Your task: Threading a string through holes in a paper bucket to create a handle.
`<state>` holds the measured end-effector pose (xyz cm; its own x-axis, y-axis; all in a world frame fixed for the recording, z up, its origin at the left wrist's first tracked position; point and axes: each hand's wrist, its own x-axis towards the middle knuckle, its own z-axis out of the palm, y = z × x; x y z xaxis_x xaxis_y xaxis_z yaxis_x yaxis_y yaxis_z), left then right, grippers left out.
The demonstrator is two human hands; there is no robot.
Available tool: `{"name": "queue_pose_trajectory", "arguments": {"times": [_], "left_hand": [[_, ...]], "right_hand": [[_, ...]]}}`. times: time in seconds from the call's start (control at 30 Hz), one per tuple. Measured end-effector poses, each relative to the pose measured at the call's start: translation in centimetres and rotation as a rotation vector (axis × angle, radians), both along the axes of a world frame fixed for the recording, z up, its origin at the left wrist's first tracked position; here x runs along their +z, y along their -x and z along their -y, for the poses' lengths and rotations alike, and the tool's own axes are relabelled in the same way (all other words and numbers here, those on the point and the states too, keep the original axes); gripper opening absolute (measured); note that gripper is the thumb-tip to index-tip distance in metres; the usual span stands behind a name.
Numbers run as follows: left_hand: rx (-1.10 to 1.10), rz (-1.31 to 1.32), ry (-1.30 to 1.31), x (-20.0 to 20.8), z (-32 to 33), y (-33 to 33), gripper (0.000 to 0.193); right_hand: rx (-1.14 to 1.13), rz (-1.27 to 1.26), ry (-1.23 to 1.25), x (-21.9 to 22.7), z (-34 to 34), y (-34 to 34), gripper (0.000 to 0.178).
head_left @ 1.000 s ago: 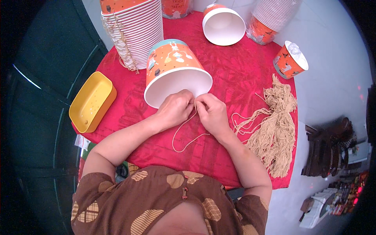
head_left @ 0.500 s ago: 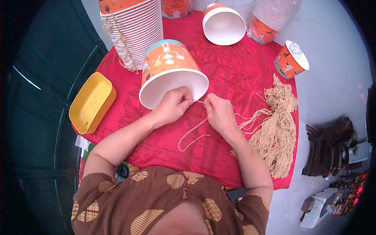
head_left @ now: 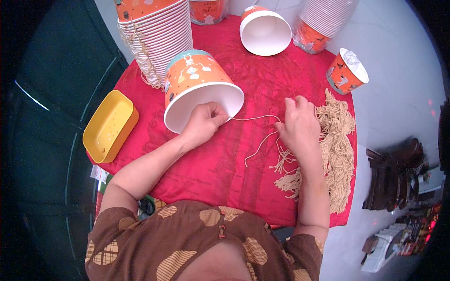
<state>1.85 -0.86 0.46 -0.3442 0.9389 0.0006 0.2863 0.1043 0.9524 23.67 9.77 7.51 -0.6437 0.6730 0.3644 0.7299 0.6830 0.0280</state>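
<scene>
An orange paper bucket (head_left: 197,70) with a white interior and teal base lies tilted on its side, mouth toward me. My left hand (head_left: 205,122) is closed at its near rim, thumb and fingertips pinching the edge where a thin beige string (head_left: 255,117) comes out. Slack, the string runs right to the thumb of my right hand (head_left: 301,122), and its loose tail trails back onto the cloth. That right hand has its fingers stretched out and the thumb apart, above the table. Right beside it lies a thick bundle of beige strings (head_left: 338,140).
A tall stack of buckets (head_left: 159,42) stands at the far left, strings hanging down its side. Also on the red cloth (head_left: 211,173) are a yellow plastic basket (head_left: 123,129), another tipped bucket (head_left: 266,33), wrapped stacked cups (head_left: 315,35) and a small orange cup (head_left: 342,77).
My right hand has moved right, away from the bucket, and its fingers have straightened. The string now spans a longer gap, its tail shifted right. My left hand stays at the rim; the bucket shifted slightly left.
</scene>
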Motion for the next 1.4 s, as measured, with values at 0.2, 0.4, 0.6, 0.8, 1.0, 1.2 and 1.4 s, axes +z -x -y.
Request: {"name": "queue_pose_trajectory", "arguments": {"times": [0.2,0.4,0.6,0.8,1.0,1.2,1.4], "left_hand": [[-0.02,0.078,-0.023,0.1,-0.2,-0.9,0.011],[-0.075,-0.007,-0.075,-0.7,-0.3,-0.4,0.011],[-0.087,-0.053,-0.081,-0.7,-0.4,-0.3,0.009],[-0.054,-0.107,-0.122,-1.4,-0.6,-0.5,0.009],[-0.057,-0.064,-0.109,-1.3,-0.6,-0.5,0.009],[-0.037,0.053,-0.091,-1.0,-0.6,-0.7,0.013],[-0.038,0.104,-0.108,-0.7,-0.5,-0.8,0.021]], "right_hand": [[0.421,-0.49,0.319,-3.1,2.0,3.9,0.017],[0.426,-0.537,0.449,-6.3,3.3,5.7,0.018],[0.424,-0.555,0.408,-7.8,2.7,6.0,0.011],[0.453,-0.471,0.39,-7.8,2.7,5.7,0.01],[0.43,-0.564,0.45,-8.3,3.0,5.8,0.014],[0.434,-0.564,0.437,-8.4,3.0,6.1,0.016],[0.418,-0.64,0.393,-8.4,3.2,6.5,0.01]]}}
